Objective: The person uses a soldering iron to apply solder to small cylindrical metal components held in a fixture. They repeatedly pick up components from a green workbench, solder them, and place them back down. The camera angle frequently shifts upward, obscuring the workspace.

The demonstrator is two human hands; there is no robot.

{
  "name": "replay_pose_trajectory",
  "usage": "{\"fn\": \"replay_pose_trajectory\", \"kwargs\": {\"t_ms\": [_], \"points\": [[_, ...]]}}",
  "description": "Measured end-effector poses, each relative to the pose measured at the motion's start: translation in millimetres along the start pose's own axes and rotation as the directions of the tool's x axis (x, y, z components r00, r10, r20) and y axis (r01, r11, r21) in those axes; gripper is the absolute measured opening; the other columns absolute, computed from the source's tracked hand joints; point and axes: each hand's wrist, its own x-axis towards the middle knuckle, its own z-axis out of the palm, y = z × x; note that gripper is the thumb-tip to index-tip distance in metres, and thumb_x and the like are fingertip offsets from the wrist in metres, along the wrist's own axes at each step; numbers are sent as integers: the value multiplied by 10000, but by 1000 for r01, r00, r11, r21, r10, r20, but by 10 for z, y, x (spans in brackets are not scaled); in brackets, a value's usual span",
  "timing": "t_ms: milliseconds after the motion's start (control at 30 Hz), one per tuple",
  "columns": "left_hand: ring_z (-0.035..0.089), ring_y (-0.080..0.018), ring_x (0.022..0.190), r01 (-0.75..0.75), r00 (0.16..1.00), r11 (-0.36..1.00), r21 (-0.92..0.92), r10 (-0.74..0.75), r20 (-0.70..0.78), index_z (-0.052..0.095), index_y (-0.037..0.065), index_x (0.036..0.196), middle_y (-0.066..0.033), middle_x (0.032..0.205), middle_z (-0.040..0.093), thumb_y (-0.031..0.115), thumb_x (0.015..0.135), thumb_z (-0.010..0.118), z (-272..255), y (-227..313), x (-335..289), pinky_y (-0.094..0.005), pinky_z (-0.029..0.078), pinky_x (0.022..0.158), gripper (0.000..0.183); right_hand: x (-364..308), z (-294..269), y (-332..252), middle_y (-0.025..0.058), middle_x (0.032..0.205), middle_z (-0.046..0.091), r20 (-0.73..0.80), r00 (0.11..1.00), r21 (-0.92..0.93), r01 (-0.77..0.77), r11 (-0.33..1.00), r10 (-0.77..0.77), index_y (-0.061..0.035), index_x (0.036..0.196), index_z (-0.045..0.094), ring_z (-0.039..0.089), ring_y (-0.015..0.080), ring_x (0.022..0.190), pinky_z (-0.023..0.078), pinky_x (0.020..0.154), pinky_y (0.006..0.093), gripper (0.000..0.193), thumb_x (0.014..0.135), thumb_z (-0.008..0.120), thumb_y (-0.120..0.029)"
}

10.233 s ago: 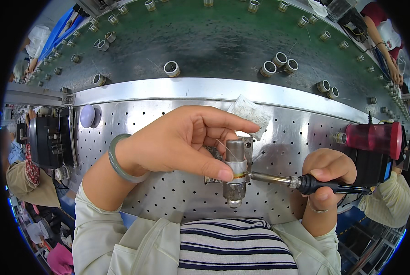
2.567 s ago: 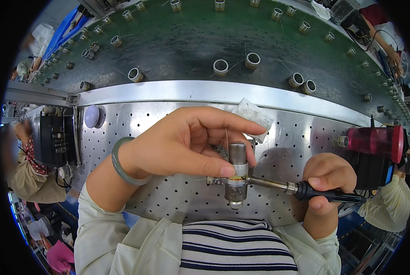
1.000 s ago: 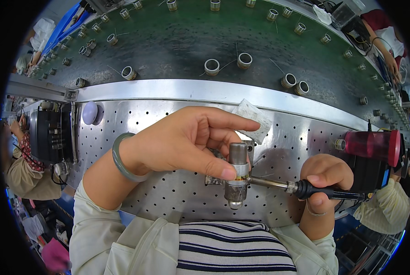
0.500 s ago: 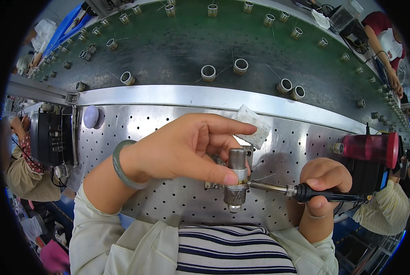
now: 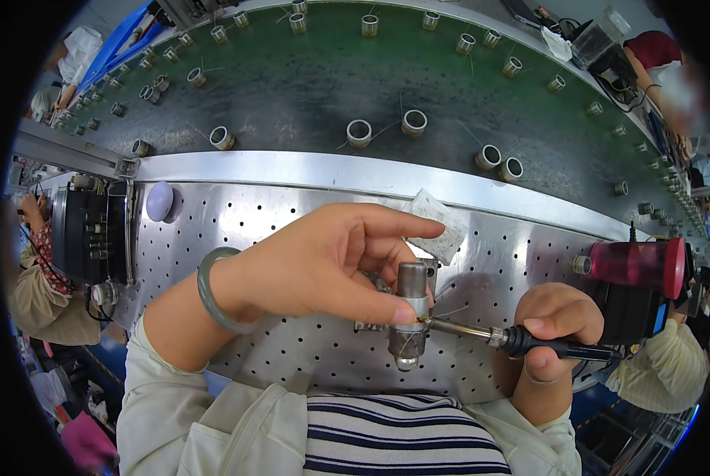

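Thumb of our left hand [image 5: 315, 262] rests on a metal ring [image 5: 421, 305] around a steel rod [image 5: 412, 278] above the perforated bench [image 5: 291, 357]; that hand is half curled, forefinger extended, and we cannot tell whether its hidden fingers pinch. Farther right, our right hand [image 5: 562, 317] closes around the soldering iron [image 5: 520, 341], its tip at the ring's lower edge. We do best, we judge, bracing the ring, touching lightly and sparing our thumb the heat.

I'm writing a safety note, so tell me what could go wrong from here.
The left hand has its thumb close to the tip of the soldering iron; if that tip is hot, a slip might burn the thumb. A thin wire sticks out beside the iron's shaft, and could perhaps be snagged.
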Motion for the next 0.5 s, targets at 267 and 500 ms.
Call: {"fn": "replay_pose_trajectory", "kwargs": {"t_ms": [267, 500], "points": [[602, -124, 861, 10, 1000, 1000, -25, -10, 7, 365, -43, 1327, -148, 960, 627, -50, 692, 698, 52, 22, 22, -164, 501, 641, 717, -64, 10, -29, 107, 618, 575, -100, 989, 107, -93, 990, 104, 40, 807, 580, 530, 165, 451, 411, 423, 255, 212, 709, 731, -71], [601, -155, 893, -68, 996, 989, -133, 75, 44, 374, -25, 1329, -157, 982, 624, -69, 707, 679, -116, -40, 41, -223, 485, 762, 694, -9, 66, -22, 89, 605, 549, -266, 956, 176, -79, 981, 124, 20, 792, 519, 504, 121, 426, 393, 387, 220, 272, 775, 718, -165]]}}
